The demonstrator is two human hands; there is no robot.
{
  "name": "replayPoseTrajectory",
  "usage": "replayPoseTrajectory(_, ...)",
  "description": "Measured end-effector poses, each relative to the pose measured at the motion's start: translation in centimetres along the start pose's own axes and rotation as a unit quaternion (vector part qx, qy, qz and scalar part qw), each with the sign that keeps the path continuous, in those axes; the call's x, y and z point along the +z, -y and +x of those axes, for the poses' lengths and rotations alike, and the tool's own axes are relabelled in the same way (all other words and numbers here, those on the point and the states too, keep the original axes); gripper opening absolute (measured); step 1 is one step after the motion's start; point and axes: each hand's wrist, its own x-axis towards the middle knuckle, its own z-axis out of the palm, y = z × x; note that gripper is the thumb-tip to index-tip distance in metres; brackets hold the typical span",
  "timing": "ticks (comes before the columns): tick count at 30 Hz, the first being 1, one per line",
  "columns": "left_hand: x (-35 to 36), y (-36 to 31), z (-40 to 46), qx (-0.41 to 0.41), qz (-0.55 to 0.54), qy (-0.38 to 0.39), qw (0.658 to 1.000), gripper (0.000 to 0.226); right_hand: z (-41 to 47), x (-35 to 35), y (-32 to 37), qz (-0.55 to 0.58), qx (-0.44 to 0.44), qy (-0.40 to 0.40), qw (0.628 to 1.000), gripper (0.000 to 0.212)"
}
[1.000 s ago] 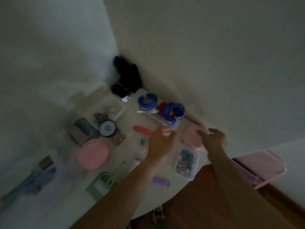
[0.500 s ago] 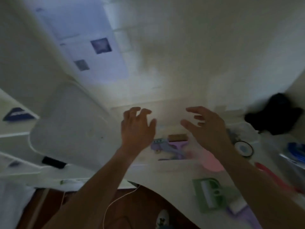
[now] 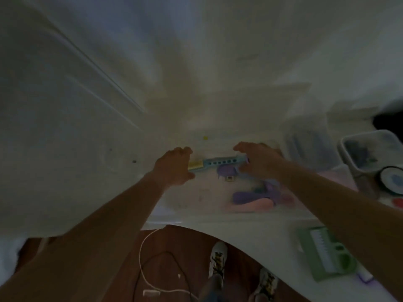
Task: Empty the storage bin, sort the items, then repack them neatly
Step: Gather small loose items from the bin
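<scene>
Here, both hands meet at a light-blue strip with a row of holes, held over the white table. The left hand curls its fingers round the strip's yellow-tagged end. The right hand sits at the other end, fingers bent; the blur leaves its grip uncertain. Just below the strip lie purple items. Well right of it stands 1 clear bin.

A single head-worn wide-angle view looks steeply down from close above the curved white table, past both forearms, to the brown wooden floor; edges seem blurred.
</scene>
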Motion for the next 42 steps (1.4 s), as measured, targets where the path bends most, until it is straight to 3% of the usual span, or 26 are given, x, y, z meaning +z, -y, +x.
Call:
replayPoseTrajectory(5, 3.7, 0.4, 5.1, 0.047, 0.055, 0.056, 0.996, 0.082, 5.6, 3.5, 0.8, -0.077, -0.039, 0.022, 0.996, 0.070)
replayPoseTrajectory(9, 5.6, 0.4, 6.7, 0.074, 0.127, -0.021, 0.989, 0.067, 8.0, 5.6, 1.1, -0.192, -0.039, -0.009, 0.981, 0.069)
replayPoseTrajectory(13, 6.1, 0.9, 7.0, 0.057, 0.025, -0.058, 0.996, 0.045, 8.9, 7.0, 1.1, -0.220, -0.028, -0.035, 0.975, 0.067)
replayPoseTrajectory(19, 2.9, 0.8, 5.5, -0.013, -0.191, -0.114, 0.975, 0.040, 8.7, 6.6, 1.6, -0.192, -0.057, -0.058, 0.978, 0.039)
replayPoseTrajectory(21, 1.7, 0.7, 5.1, -0.058, -0.319, -0.130, 0.937, 0.045, 8.6, 5.8, 1.7, -0.166, -0.064, -0.050, 0.983, 0.035)
replayPoseTrajectory(23, 0.2, 0.6, 4.8, -0.107, -0.461, -0.134, 0.870, 0.050, 8.4, 4.4, 1.7, -0.129, -0.074, -0.046, 0.988, 0.036)
replayPoseTrajectory(26, -1.9, 0.6, 4.2, -0.150, -0.565, -0.165, 0.794, 0.024, 7.4, 2.6, 1.2, -0.094, -0.120, -0.122, 0.981, 0.027)
replayPoseTrajectory(28, -3.0, 0.0, 3.3, -0.202, -0.646, -0.156, 0.719, 0.015, 6.0, 1.3, 0.6, -0.084, -0.178, -0.186, 0.963, 0.018)
replayPoseTrajectory(31, -3.7, -1.7, 1.7, -0.242, -0.700, 0.032, 0.671, 0.058, 2.8, -0.1, 0.2, -0.117, -0.244, -0.241, 0.932, 0.017)
replayPoseTrajectory(33, -3.5, -2.9, 0.9, -0.150, -0.760, 0.154, 0.613, 0.066, 0.9, -0.9, 0.4, -0.160, -0.272, -0.242, 0.918, 0.024)
replayPoseTrajectory(35, -3.7, -4.0, 0.1, -0.049, -0.803, 0.172, 0.569, 0.060, -0.7, -1.6, 0.2, -0.180, -0.287, -0.225, 0.913, 0.033)
replayPoseTrajectory(36, -3.8, -4.6, -0.1, -0.015, -0.801, 0.151, 0.579, 0.054, -1.6, -2.0, -0.1, -0.178, -0.294, -0.220, 0.913, 0.038)
replayPoseTrajectory(38, -4.3, -5.9, -0.8, 0.017, -0.770, 0.065, 0.635, 0.036, -3.6, -2.9, -1.3, -0.140, -0.294, -0.225, 0.918, 0.045)
replayPoseTrajectory(40, -5.3, -7.6, -2.0, 0.020, -0.722, -0.014, 0.691, 0.019, -6.6, -4.2, -2.3, -0.058, -0.256, -0.253, 0.931, 0.041)
replayPoseTrajectory(42, -6.3, -9.2, -2.8, 0.018, -0.696, -0.030, 0.717, 0.017, -10.0, -5.7, -3.4, 0.000, -0.208, -0.310, 0.928, 0.033)
